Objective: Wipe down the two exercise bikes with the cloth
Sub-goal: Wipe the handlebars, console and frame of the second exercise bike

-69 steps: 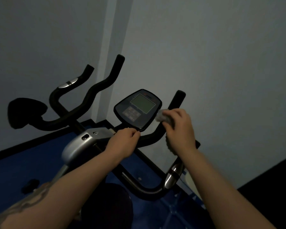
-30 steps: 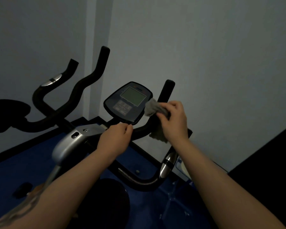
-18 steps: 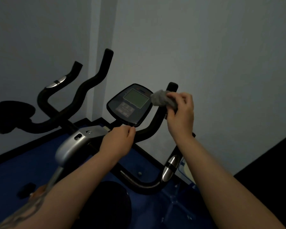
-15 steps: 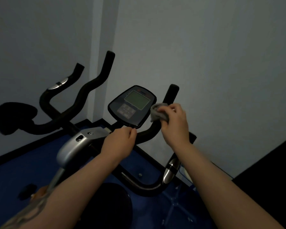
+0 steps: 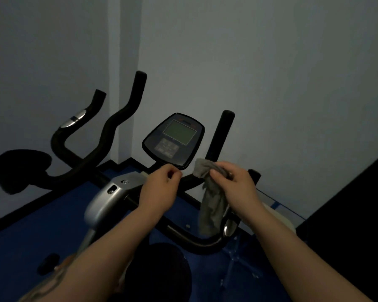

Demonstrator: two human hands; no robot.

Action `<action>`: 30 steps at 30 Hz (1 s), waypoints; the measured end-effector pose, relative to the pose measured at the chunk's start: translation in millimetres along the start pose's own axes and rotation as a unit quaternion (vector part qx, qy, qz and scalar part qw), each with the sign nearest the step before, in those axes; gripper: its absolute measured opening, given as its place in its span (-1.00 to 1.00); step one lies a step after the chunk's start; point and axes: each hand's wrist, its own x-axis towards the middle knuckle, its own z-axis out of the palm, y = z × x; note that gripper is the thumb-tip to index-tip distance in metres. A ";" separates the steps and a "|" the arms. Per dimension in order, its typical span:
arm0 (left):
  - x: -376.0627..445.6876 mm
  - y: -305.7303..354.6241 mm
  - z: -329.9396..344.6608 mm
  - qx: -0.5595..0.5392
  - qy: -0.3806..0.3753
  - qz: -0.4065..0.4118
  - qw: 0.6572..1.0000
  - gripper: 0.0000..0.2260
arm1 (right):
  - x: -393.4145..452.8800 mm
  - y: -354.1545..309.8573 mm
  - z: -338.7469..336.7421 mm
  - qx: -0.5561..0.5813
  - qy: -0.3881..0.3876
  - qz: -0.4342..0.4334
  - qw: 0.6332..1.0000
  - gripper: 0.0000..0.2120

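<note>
An exercise bike (image 5: 109, 197) with black handlebars (image 5: 218, 147) stands on a blue floor (image 5: 31, 232) in a grey-walled corner, its console (image 5: 174, 140) facing the camera. A person's right hand (image 5: 236, 184) grips a grey cloth (image 5: 210, 205) just below the console's right edge; the cloth bunches above the curled fingers and hangs down beneath them. The left hand (image 5: 159, 190) hovers loosely curled under the console, holding nothing.
</note>
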 end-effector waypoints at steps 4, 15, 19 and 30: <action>-11.8 14.5 -16.7 -0.169 -0.011 -0.025 0.985 -0.86 | -41.8 -0.9 -1.3 0.164 -0.011 0.057 0.985 -0.80; -102.2 98.3 -12.1 -0.211 -0.115 0.072 0.968 -0.90 | -83.2 -15.9 -52.2 0.268 -0.068 -0.013 0.961 -0.78; -137.9 121.1 17.9 -0.248 -0.072 0.029 0.966 -0.83 | -113.7 5.4 -99.2 0.248 -0.104 -0.011 0.963 -0.77; -269.8 120.2 66.7 -0.221 -0.017 -0.102 0.970 -0.92 | -227.8 74.8 -135.8 0.205 -0.294 0.038 0.933 -0.40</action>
